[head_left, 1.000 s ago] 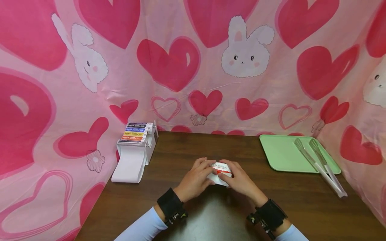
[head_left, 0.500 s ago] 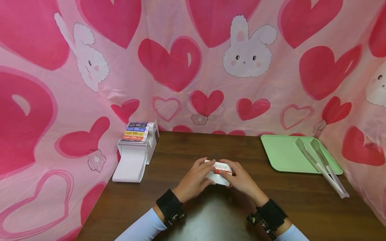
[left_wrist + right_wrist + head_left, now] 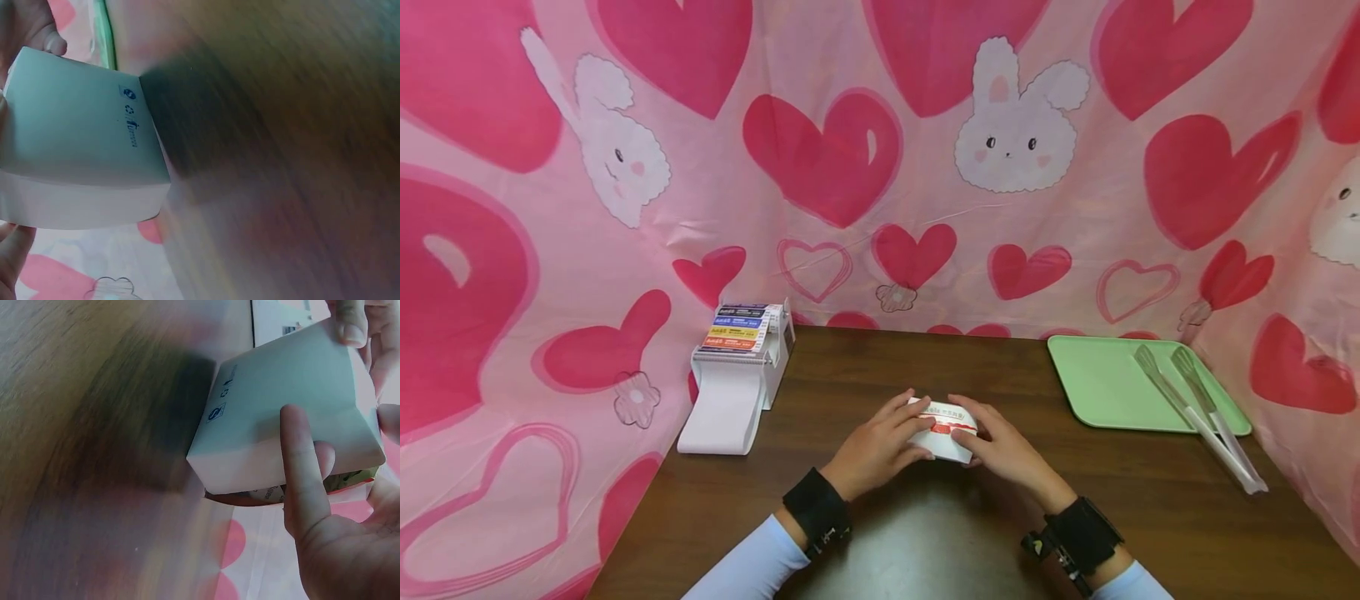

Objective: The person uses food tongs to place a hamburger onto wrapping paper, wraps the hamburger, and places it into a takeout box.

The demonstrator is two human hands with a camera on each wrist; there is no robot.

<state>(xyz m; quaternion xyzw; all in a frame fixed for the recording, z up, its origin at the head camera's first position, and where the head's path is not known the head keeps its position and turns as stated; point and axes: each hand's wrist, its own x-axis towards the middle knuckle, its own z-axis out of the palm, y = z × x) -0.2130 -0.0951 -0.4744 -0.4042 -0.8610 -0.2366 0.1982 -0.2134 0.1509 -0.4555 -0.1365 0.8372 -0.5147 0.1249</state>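
Note:
On the table in the head view is a small white paper takeout box [image 3: 953, 450] with a red wavy edge and printing on top. My left hand [image 3: 880, 446] grips its left side, fingers over the top and thumb toward the front. Opposite it, my right hand [image 3: 1003, 454] holds the right side, thumb [image 3: 303, 462] on the front face. Blue printed marks show on the box's white wall [image 3: 75, 119] in the left wrist view. Through a gap along the edge in the right wrist view, something green [image 3: 350, 479] and printed paper show inside; the rest is hidden.
A label dispenser [image 3: 778, 358] with coloured labels and a hanging white strip [image 3: 722, 408] stands at the back left. At the back right, metal tongs [image 3: 1206, 421] lie across a green tray [image 3: 1105, 400], handles over its edge. A pink heart-patterned cloth [image 3: 925, 200] encloses the table.
Both hands stay on the box. My right thumb has slid slightly right, uncovering more of the red edge, and my wrists have moved slightly apart.

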